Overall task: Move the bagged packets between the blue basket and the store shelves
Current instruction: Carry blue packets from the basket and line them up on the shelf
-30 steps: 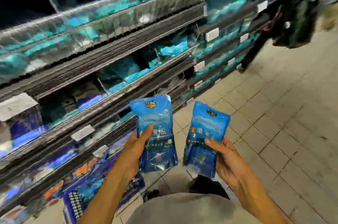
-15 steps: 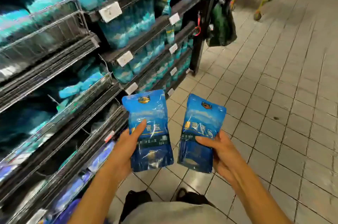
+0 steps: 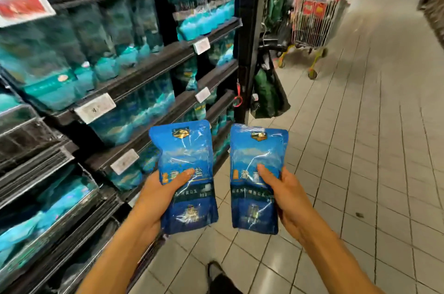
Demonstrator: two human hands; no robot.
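I hold two blue bagged packets upright in front of me over the tiled floor. My left hand (image 3: 159,194) grips the left packet (image 3: 186,154) from its left side, thumb across the front. My right hand (image 3: 286,194) grips the right packet (image 3: 257,152) from its right side, thumb on the printed face. The two packets are a short gap apart. The store shelves (image 3: 144,72) run along my left, packed with teal and blue bags. The blue basket is not in view.
The shelf unit's black end post (image 3: 249,36) stands just beyond the packets, with a dark green bag (image 3: 266,94) hanging on it. A wire shopping trolley (image 3: 312,19) stands farther down the aisle. White tiled floor (image 3: 360,149) stretches to the right. My shoe (image 3: 215,269) shows below.
My view has swung right along the shelves toward the aisle end; the trolley and end post are now closer. Both hands kept their packets, held a little higher.
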